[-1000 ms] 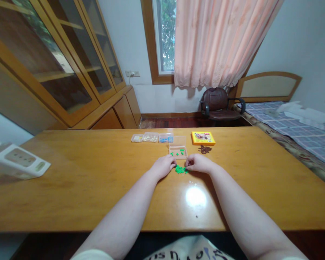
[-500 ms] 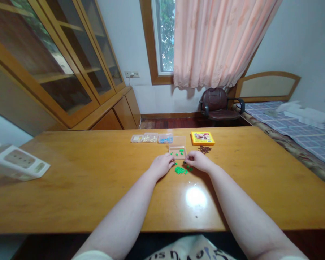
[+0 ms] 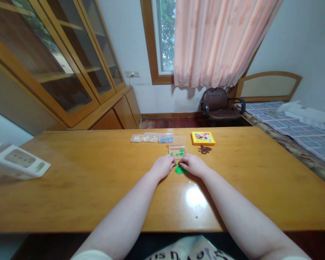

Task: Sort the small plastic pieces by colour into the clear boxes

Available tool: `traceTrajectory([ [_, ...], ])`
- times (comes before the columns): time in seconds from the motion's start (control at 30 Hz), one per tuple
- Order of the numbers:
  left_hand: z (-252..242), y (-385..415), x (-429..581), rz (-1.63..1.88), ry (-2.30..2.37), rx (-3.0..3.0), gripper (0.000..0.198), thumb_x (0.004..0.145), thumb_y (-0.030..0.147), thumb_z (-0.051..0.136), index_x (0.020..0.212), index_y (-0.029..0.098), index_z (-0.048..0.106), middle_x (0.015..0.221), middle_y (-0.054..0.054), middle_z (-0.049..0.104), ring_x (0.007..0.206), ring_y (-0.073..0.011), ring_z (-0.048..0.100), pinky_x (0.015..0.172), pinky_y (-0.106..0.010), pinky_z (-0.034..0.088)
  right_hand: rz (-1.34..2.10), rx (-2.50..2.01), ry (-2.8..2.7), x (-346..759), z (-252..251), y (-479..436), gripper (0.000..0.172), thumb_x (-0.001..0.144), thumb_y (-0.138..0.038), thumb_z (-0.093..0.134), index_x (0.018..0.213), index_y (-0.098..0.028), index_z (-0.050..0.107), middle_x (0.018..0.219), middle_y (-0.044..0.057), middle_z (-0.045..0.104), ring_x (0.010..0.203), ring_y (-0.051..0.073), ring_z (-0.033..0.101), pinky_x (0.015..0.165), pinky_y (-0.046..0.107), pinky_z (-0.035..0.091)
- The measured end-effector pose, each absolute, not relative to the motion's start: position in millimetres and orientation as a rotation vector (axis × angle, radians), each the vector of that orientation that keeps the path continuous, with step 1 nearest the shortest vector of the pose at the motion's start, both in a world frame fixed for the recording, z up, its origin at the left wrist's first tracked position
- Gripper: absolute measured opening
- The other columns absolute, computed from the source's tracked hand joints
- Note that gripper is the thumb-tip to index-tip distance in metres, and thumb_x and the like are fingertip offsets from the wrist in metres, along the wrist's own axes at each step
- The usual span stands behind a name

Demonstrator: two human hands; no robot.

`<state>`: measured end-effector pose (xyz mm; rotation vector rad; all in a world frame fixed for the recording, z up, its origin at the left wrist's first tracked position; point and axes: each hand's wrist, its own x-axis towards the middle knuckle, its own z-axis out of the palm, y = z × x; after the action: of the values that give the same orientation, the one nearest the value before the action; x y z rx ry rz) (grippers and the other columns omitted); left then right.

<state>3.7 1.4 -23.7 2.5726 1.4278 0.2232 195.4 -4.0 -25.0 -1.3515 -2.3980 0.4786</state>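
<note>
My left hand rests on the table with its fingers pinched together, a small green piece showing at their tips. Close beside it, my right hand has its fingers pressed together at the far edge of a pile of green pieces; whatever is in them is too small to make out. Just beyond both hands stands an open clear plastic box with several green pieces inside, its lid raised at the back.
Beyond, on the wooden table, are clear boxes of blue pieces, cream pieces and pale pieces. A yellow box lies behind a brown pile. A white device stands far left.
My right hand has moved left, close to my left hand, and now covers part of the green pile's right side. Another green piece shows in the clear box. My left hand stays nearly in place.
</note>
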Motion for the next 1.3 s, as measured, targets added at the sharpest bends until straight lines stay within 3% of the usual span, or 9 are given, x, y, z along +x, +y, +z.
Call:
traceTrajectory([
  [0.33, -29.0, 1.2, 5.0, 0.218, 1.41, 2.578, 0.016, 0.088, 0.034, 0.051, 0.091, 0.02, 0.06, 0.092, -0.005, 0.061, 0.085, -0.0187, 0.059, 0.075, -0.028, 0.044, 0.476, -1.339, -2.453, 191.6, -29.9, -1.9, 0.018, 0.085, -0.027, 0.057, 0.096, -0.024, 0.071, 0.093, 0.005, 0.067, 0.087, 0.017, 0.06, 0.077, 0.026, 0.043],
  [0.8, -23.1, -1.9, 7.1, 0.218, 1.405, 2.541, 0.015, 0.088, 0.032, 0.051, 0.092, 0.02, 0.06, 0.093, -0.005, 0.061, 0.086, -0.0181, 0.059, 0.075, -0.027, 0.044, 0.507, -1.398, -2.363, 186.1, -39.8, 2.5, 0.006, 0.08, -0.022, 0.062, 0.078, -0.019, 0.067, 0.081, 0.004, 0.066, 0.076, 0.015, 0.059, 0.069, 0.024, 0.041],
  [1.3, -22.1, -3.7, 8.2, 0.183, 1.415, 2.526, 0.017, 0.089, 0.031, 0.049, 0.098, 0.02, 0.058, 0.098, -0.006, 0.061, 0.087, -0.0189, 0.06, 0.075, -0.028, 0.045, 0.572, -1.326, -2.395, 189.3, -34.0, -2.1, 0.004, 0.079, -0.017, 0.059, 0.077, -0.017, 0.062, 0.081, 0.004, 0.064, 0.074, 0.014, 0.056, 0.069, 0.023, 0.038],
])
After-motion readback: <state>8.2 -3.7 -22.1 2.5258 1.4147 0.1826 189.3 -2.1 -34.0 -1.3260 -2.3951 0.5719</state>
